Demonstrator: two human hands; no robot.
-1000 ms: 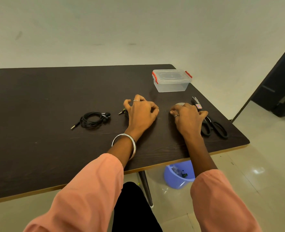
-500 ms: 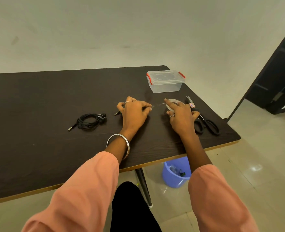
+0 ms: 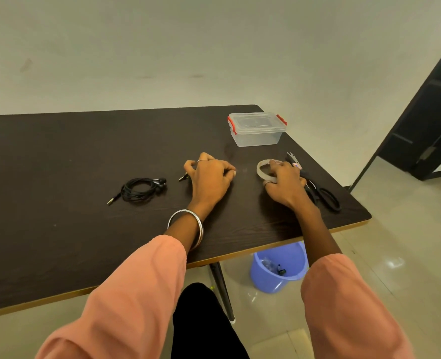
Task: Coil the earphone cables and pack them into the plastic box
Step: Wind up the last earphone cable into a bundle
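Observation:
A coiled black earphone cable (image 3: 142, 189) lies on the dark table (image 3: 58, 164), its jack pointing left. My left hand (image 3: 210, 177) rests curled over a second earphone; only its jack (image 3: 183, 177) sticks out at the left, the rest is hidden. My right hand (image 3: 285, 181) holds a roll of clear tape (image 3: 264, 169) on the table. The clear plastic box (image 3: 257, 129) with red latches stands shut at the back right, apart from both hands.
Black scissors (image 3: 323, 195) lie just right of my right hand, near the table's right edge. A blue bucket (image 3: 279, 268) stands on the floor under the front edge. A dark door (image 3: 431, 112) is at the far right.
My right hand has moved right, away from my left hand, and now grips the tape roll. My left hand stays over the second earphone.

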